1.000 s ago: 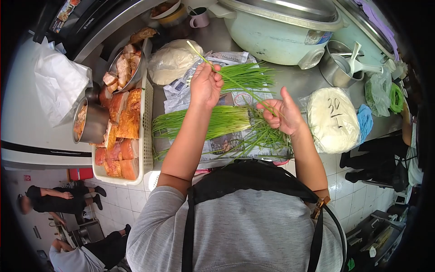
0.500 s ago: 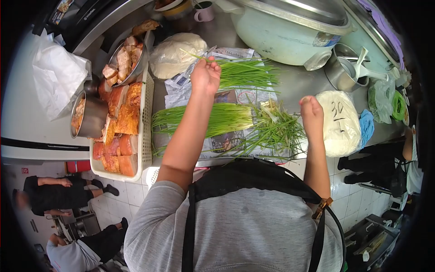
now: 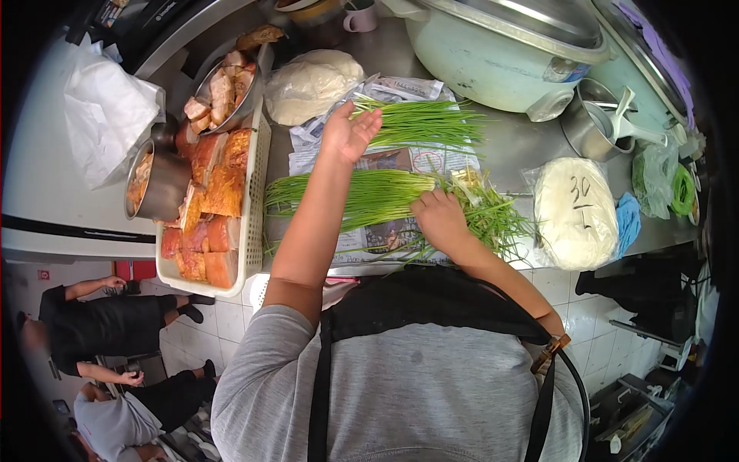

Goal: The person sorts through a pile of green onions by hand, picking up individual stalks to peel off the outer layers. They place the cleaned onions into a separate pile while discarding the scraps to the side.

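Observation:
My left hand [image 3: 352,132] is palm up with its fingers apart, beside the left end of the upper bunch of long green stalks [image 3: 423,124]. Nothing shows in its palm. My right hand [image 3: 440,219], fingers bent downward, touches the right end of the lower bunch [image 3: 362,195], where pale stalk ends meet a loose heap of green trimmings [image 3: 493,219]. Its fingertips are hidden, so what they pinch cannot be made out. Printed newspaper [image 3: 446,161] lies under both bunches.
A white basket [image 3: 258,177] of roasted meat stands left, with metal bowls. Wrapped pale dough [image 3: 576,212] marked 30 lies right. A large lidded tub [image 3: 493,58] and a metal pot [image 3: 589,123] are behind. Two people [image 3: 100,323] are at lower left.
My right hand has moved left from beside the wrapped dough to the lower bunch. My left hand has opened from a pinch, and the thin stalk at its fingertips no longer shows there.

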A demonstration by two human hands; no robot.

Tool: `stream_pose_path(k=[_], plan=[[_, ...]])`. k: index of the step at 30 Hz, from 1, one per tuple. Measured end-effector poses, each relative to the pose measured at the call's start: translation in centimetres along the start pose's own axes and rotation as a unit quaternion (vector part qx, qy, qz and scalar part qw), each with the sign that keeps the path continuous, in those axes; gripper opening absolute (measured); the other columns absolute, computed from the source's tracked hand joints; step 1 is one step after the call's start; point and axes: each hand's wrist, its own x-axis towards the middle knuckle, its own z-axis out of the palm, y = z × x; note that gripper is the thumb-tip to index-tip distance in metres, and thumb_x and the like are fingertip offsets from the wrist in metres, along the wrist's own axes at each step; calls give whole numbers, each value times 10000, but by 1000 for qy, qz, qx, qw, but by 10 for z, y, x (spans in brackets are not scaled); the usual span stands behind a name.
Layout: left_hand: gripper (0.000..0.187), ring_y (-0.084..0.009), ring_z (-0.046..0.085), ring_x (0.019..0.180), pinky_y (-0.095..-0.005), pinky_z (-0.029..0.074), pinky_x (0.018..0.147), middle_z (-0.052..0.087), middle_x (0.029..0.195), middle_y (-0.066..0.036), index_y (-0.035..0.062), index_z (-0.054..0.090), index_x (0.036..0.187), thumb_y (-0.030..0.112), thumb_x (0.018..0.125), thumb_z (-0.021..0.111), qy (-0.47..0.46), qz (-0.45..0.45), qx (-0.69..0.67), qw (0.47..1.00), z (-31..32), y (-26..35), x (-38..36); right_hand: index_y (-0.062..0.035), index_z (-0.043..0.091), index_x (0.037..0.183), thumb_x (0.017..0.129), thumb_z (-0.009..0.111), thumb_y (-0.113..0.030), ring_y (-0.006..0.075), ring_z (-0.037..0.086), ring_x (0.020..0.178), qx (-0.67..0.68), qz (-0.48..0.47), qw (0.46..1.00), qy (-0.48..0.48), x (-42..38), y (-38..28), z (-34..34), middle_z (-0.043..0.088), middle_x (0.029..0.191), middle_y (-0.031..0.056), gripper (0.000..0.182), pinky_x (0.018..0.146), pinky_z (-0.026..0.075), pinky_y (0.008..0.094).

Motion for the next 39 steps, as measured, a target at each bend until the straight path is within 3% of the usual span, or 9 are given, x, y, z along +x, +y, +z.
stream_pose_path(k=[8, 15, 18, 22, 27, 33, 36, 37, 39], plan=[[275, -129, 490, 755, -257, 399, 652, 508, 857, -56, 44, 419, 1038, 218, 825, 417, -172, 0, 287, 942, -15, -2, -48, -88, 521, 666, 630, 504, -101, 202, 493, 684, 55, -24, 998, -36, 1, 3, -7, 515, 652, 51, 42, 605, 357, 311], [272, -69, 484, 724, -204, 393, 644, 527, 822, -38, 22, 497, 965, 245, 815, 458, -304, -2, 601, 739, -31, -33, -76, -45, 518, 748, 658, 563, -68, 255, 516, 673, 245, 16, 969, 18, 13, 29, -51, 545, 698, 85, 103, 630, 403, 333], [227, -44, 469, 599, -174, 385, 540, 529, 701, -11, 16, 524, 879, 224, 816, 458, -286, -155, 570, 754, -24, -29, -81, -51, 532, 766, 670, 562, -79, 252, 516, 679, 281, 81, 955, 55, 14, 35, -58, 548, 713, 92, 105, 632, 402, 323], [189, -29, 408, 510, -164, 348, 469, 504, 615, 11, 15, 530, 784, 185, 815, 454, -272, -101, 585, 757, -13, -34, -90, -104, 571, 772, 654, 588, -129, 208, 495, 757, 105, 0, 986, 129, 20, 22, -78, 549, 722, 43, 121, 706, 364, 332], [157, -26, 385, 511, -162, 323, 461, 497, 618, 15, 16, 528, 775, 156, 804, 462, -283, -63, 567, 771, -11, -39, -89, -104, 580, 770, 655, 598, -135, 186, 488, 771, 189, 6, 977, 95, 17, 27, -60, 548, 733, 31, 121, 720, 357, 316], [137, -30, 389, 529, -160, 316, 475, 484, 609, 18, 14, 527, 781, 141, 792, 477, -231, -42, 562, 793, -15, -25, -94, -54, 566, 790, 756, 534, -110, 87, 498, 676, 401, 259, 848, 232, 0, 64, -80, 564, 744, 17, 73, 616, 392, 209], [123, -38, 409, 541, -164, 329, 492, 489, 610, 16, 10, 527, 786, 125, 786, 482, -216, -31, 571, 791, -15, -20, -94, -49, 567, 817, 764, 528, -113, 56, 477, 668, 435, 262, 809, 297, -14, 80, -89, 569, 744, 3, 93, 602, 380, 190], [117, -42, 418, 545, -166, 335, 498, 494, 612, 14, 9, 527, 787, 118, 785, 483, -214, -25, 579, 786, -14, -19, -93, -54, 574, 833, 729, 560, -124, 102, 503, 713, 407, 305, 829, 232, -19, 79, -95, 569, 761, 22, 126, 649, 385, 236], [109, -47, 437, 554, -176, 352, 511, 503, 616, 11, 8, 532, 777, 109, 778, 491, -240, 15, 597, 766, -17, -25, -87, -66, 579, 835, 691, 583, -138, 150, 502, 770, 148, 197, 957, 152, -23, 68, -95, 566, 786, 33, 162, 695, 370, 283]])
